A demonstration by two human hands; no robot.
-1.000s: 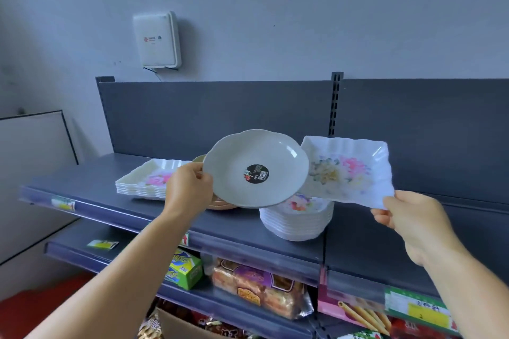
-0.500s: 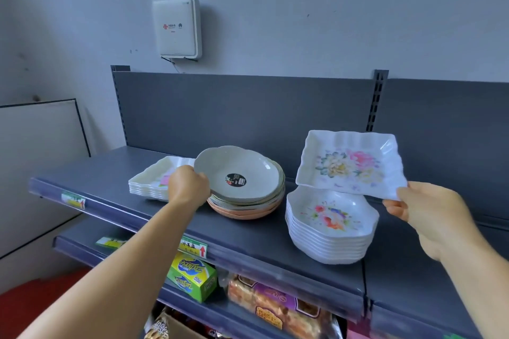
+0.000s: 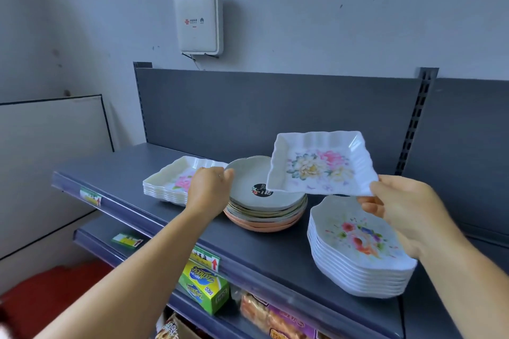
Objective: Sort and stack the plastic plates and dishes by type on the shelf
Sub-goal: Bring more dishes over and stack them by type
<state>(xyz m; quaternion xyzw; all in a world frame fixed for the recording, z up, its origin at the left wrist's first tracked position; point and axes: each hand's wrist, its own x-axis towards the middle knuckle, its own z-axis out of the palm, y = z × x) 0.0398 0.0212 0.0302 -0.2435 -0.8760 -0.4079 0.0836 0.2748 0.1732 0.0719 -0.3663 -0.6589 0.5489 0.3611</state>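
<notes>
The right hand (image 3: 407, 217) pinches a flowered square tray (image 3: 319, 164) by its near corner, while the left hand (image 3: 209, 190), fingers curled, touches the round plate (image 3: 245, 187) topping the middle stack.

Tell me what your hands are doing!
Left hand on round plates. Right hand holds flowered tray in the air. Tray stack unblocked.

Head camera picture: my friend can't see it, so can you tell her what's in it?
A person's right hand holds up a square flowered dish above a grey shelf, while the left hand touches the top plate of a round plate stack. Stacks of square trays and flowered dishes flank it.
</notes>
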